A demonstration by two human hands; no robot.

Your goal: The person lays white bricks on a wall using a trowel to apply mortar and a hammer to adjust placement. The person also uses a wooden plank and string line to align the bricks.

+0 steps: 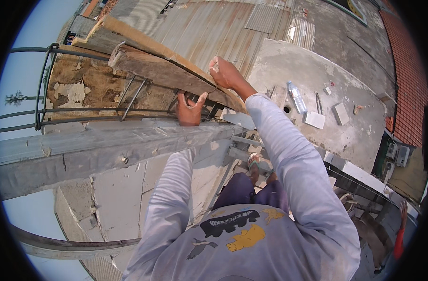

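My left hand (189, 110) grips the lower edge of a rough wooden plank (160, 69), thumb and forefinger apart against it, with some fingertips hidden. Over the plank's far side, my right hand (224, 74) is closed with its fingers curled together. A thin wire seems to show near it, but what it pinches is too small to make out. The plank lies along a longer wooden board (129, 35). Below it runs a cage of steel reinforcing bars (106, 111), in front of a stained formwork board (78, 86).
A grey concrete beam (106, 140) runs below the bars. On the concrete slab (288, 58) to the right lie a plastic bottle (296, 97), pliers-like tool (318, 103) and pale blocks (340, 114). My foot (254, 164) stands on a narrow support. Another person's arm (401, 229) shows at lower right.
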